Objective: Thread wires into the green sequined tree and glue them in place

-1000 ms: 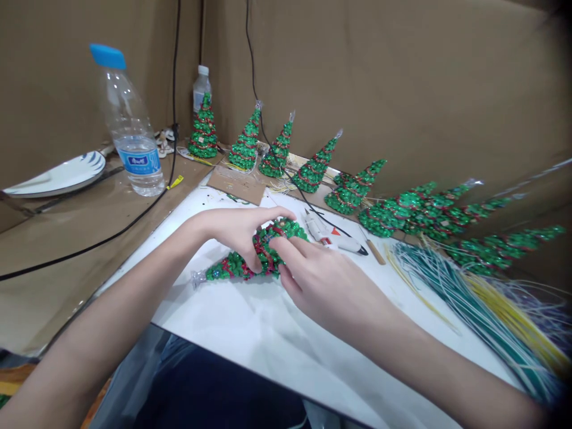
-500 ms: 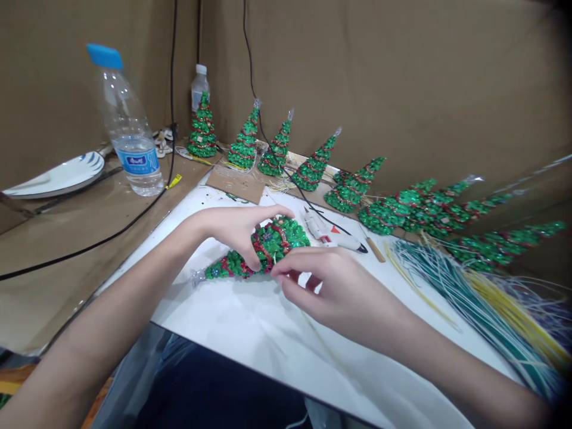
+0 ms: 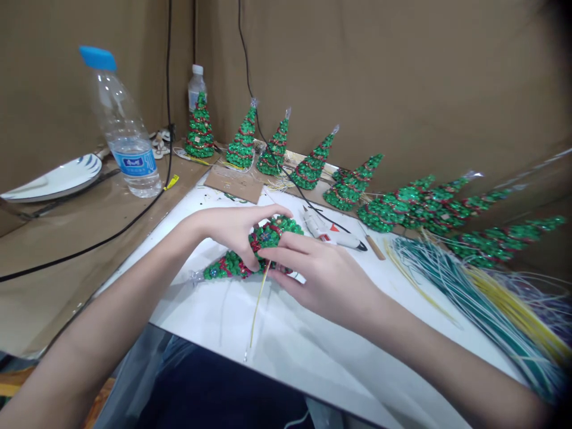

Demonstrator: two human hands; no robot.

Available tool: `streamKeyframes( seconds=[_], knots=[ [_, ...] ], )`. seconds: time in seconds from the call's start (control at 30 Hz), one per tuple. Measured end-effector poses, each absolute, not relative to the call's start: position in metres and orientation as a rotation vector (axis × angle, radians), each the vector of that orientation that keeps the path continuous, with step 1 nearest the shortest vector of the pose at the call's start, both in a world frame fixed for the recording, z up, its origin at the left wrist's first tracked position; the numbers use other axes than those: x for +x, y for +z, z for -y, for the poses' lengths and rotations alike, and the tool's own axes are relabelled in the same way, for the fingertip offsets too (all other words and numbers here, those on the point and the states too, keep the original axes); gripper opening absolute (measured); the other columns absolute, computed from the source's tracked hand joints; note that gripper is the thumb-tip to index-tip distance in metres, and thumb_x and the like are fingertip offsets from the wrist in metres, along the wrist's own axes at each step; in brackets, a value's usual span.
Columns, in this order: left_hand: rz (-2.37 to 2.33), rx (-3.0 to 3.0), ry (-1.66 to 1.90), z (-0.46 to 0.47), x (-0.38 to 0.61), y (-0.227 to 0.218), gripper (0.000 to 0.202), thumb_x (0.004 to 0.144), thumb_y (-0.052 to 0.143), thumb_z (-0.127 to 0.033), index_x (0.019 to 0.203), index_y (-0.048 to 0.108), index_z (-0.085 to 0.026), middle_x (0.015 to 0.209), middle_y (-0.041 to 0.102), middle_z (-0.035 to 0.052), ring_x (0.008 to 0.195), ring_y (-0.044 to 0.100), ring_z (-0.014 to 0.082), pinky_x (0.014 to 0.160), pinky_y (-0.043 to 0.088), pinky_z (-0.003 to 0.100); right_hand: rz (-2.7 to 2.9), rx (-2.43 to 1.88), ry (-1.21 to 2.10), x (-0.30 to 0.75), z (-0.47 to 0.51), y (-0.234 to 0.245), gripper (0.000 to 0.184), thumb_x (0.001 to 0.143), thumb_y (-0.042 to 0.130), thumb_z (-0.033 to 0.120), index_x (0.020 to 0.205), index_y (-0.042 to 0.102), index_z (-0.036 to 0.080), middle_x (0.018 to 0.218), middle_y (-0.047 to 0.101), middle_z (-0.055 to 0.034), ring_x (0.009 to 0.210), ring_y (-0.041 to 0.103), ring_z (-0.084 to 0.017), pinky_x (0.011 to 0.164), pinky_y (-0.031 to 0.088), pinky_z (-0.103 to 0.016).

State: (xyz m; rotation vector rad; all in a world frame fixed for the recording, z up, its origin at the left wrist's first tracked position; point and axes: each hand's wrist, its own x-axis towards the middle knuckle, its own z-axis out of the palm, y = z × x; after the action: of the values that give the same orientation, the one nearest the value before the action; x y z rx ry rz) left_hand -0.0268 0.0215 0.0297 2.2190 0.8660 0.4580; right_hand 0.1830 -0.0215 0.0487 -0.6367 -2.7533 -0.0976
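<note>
Left grip [image 3: 236,229]: tree [image 3: 226,266] beside glue gun [image 3: 333,236]

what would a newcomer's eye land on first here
A glittery green tree lies on its side at centre, gripped by the left hand, while the right hand pinches a yellow strand against it. Behind, a row of standing trees lines the cardboard wall; a blue-capped bottle stands left.

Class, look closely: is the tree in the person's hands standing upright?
No, the tree lies on its side, tip pointing left, in the left hand, while the right hand pinches a yellow strand against it.
</note>
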Motion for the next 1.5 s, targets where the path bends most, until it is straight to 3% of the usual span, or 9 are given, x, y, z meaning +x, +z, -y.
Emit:
streamKeyframes(
  seconds=[0.07, 0.3, 0.43, 0.57, 0.67, 0.8, 0.97, 1.3, 1.5],
  knots=[
    [-0.887, 2.219, 0.446, -0.021, -0.027, 0.03, 0.103, 0.051, 0.082, -0.028, 0.142, 0.034, -0.021, 0.142, 0.047, 0.0098, 0.127, 0.05, 0.0299, 0.105, 0.041, 0.037, 2.672, -0.636, 0.134, 0.19, 0.018, 0.055, 0.026, 0.082, 0.056, 0.014, 0.103, 0.071, 0.017, 0.085, 0.067, -0.0037, 0.071, 0.058, -0.012, 0.061, 0.042, -0.025],
    [-0.922, 2.235, 0.416, -0.021, -0.028, 0.03, 0.102, 0.055, 0.082, -0.032, 0.143, 0.032, -0.024, 0.147, 0.042, 0.0098, 0.134, 0.044, 0.0311, 0.105, 0.041, 0.038, 2.301, -1.24, 0.775, 0.218, -0.03, 0.06, 0.024, 0.078, 0.057, 0.032, 0.086, 0.073, 0.015, 0.075, 0.066, -0.0038, 0.06, 0.05, -0.011, 0.053, 0.037, -0.025],
    [-0.936, 2.244, 0.411, -0.021, -0.028, 0.03, 0.099, 0.056, 0.081, -0.033, 0.143, 0.033, -0.024, 0.147, 0.042, 0.0098, 0.131, 0.047, 0.0305, 0.103, 0.042, 0.037, 2.33, -1.262, 1.444, 0.22, -0.058, 0.044, 0.028, 0.076, 0.058, 0.034, 0.091, 0.07, 0.013, 0.056, 0.046, 0.0048, 0.047, 0.033, -0.005, 0.043, 0.02, -0.021],
    [-0.916, 2.231, 0.423, -0.02, -0.028, 0.033, 0.097, 0.057, 0.082, -0.035, 0.141, 0.035, -0.024, 0.144, 0.044, 0.0098, 0.129, 0.048, 0.0299, 0.103, 0.043, 0.037, 2.343, -0.999, 1.853, 0.214, -0.078, 0.028, 0.017, 0.076, 0.06, 0.031, 0.076, 0.06, 0.014, 0.055, 0.035, 0.0088, 0.045, 0.023, -0.003, 0.042, 0.014, -0.019],
    [-0.921, 2.212, 0.427, -0.02, -0.027, 0.034, 0.096, 0.055, 0.082, -0.032, 0.139, 0.037, -0.024, 0.14, 0.048, 0.0087, 0.124, 0.052, 0.0301, 0.102, 0.044, 0.038, 2.37, -0.926, 1.951, 0.211, -0.089, 0.022, 0.019, 0.074, 0.062, 0.029, 0.066, 0.051, 0.016, 0.051, 0.025, 0.0116, 0.044, 0.018, -0.002, 0.042, 0.012, -0.018],
    [-0.897, 2.212, 0.418, -0.021, -0.027, 0.034, 0.097, 0.055, 0.082, -0.029, 0.14, 0.036, -0.025, 0.141, 0.048, 0.0079, 0.124, 0.053, 0.0298, 0.103, 0.043, 0.038, 2.416, -0.869, 2.054, 0.209, -0.095, 0.022, 0.023, 0.071, 0.064, 0.025, 0.061, 0.044, 0.018, 0.048, 0.025, 0.0122, 0.043, 0.018, -0.002, 0.041, 0.013, -0.016],
    [-0.931, 2.201, 0.387, -0.02, -0.028, 0.034, 0.099, 0.056, 0.082, -0.03, 0.141, 0.034, -0.024, 0.143, 0.046, 0.0093, 0.122, 0.053, 0.0297, 0.102, 0.044, 0.038, 2.455, -0.831, 2.149, 0.207, -0.099, 0.019, 0.021, 0.071, 0.061, 0.021, 0.059, 0.043, 0.018, 0.042, 0.033, 0.0108, 0.039, 0.022, -0.002, 0.039, 0.013, -0.015],
    [-0.877, 2.164, 0.376, -0.018, -0.025, 0.039, 0.099, 0.055, 0.083, -0.028, 0.141, 0.035, -0.026, 0.144, 0.044, 0.0092, 0.128, 0.049, 0.0306, 0.104, 0.043, 0.04, 2.422, -0.946, 2.215, 0.202, -0.102, 0.014, 0.02, 0.063, 0.061, 0.017, 0.063, 0.041, 0.019, 0.041, 0.028, 0.0129, 0.036, 0.02, -0.001, 0.038, 0.012, -0.012],
    [-0.865, 2.187, 0.399, -0.02, -0.027, 0.035, 0.096, 0.06, 0.08, -0.028, 0.144, 0.033, -0.028, 0.148, 0.041, 0.0107, 0.133, 0.044, 0.0309, 0.106, 0.043, 0.043, 2.389, -1.08, 2.072, 0.201, -0.091, 0.027, 0.011, 0.065, 0.055, 0.01, 0.066, 0.047, 0.018, 0.04, 0.029, 0.0119, 0.037, 0.019, -0.001, 0.037, 0.011, -0.013]
  ],
)
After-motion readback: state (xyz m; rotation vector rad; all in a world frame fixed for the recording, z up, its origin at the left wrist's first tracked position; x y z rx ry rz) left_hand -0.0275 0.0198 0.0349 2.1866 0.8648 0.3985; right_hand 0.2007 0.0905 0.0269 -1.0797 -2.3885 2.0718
